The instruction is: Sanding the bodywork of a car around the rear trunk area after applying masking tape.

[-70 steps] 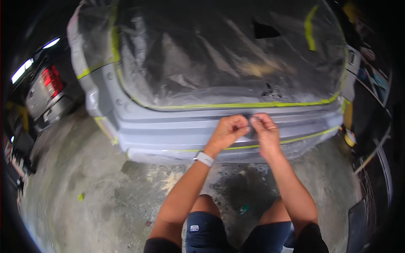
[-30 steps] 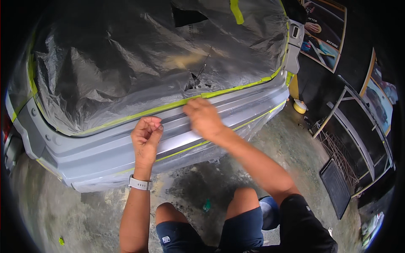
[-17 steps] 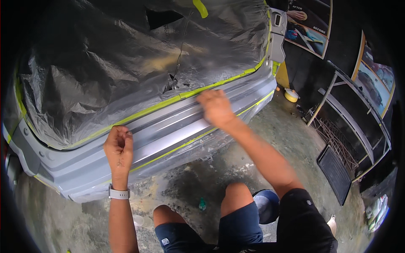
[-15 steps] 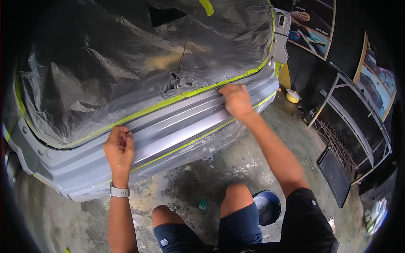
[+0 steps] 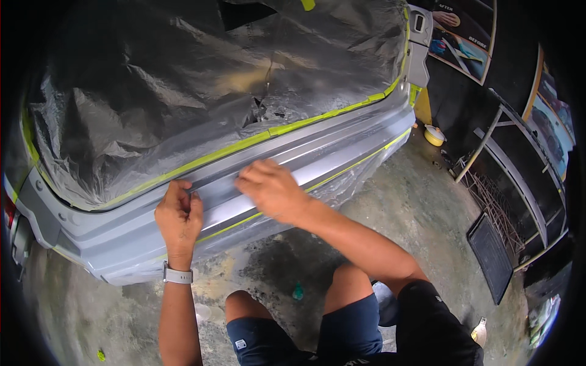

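The left hand [image 5: 179, 218] is resting on the upper ledge of the grey rear bumper [image 5: 122, 235], fingers curled in toward the palm; whether anything small is pinched between them cannot be told from this view. The right hand [image 5: 271, 190] is lying just beside it, to its right on the same ledge, palm down and fingers extended, pressing flat on the painted surface and grasping nothing.

Directly above both hands, a line of yellow-green masking tape [image 5: 201, 160] is running along the seam where the bumper meets the plastic masking film [image 5: 183, 91] that is covering the car body. A second tape line [image 5: 342, 171] is running below the hands, along the lower crease. Above and between the two hands, the film is showing a torn opening [image 5: 259, 113] close to the upper tape.

Risks from this position:
- A palm sliding over the ledge is likely to leave marks or grease on the grey coat.
- A fingertip catching the upper tape edge could lift it and break the masked line.
- Any pull on the film near the hands could widen the tear and expose the body beneath.

A wristwatch [image 5: 177, 276] is sitting on the left wrist, clear of the bumper.
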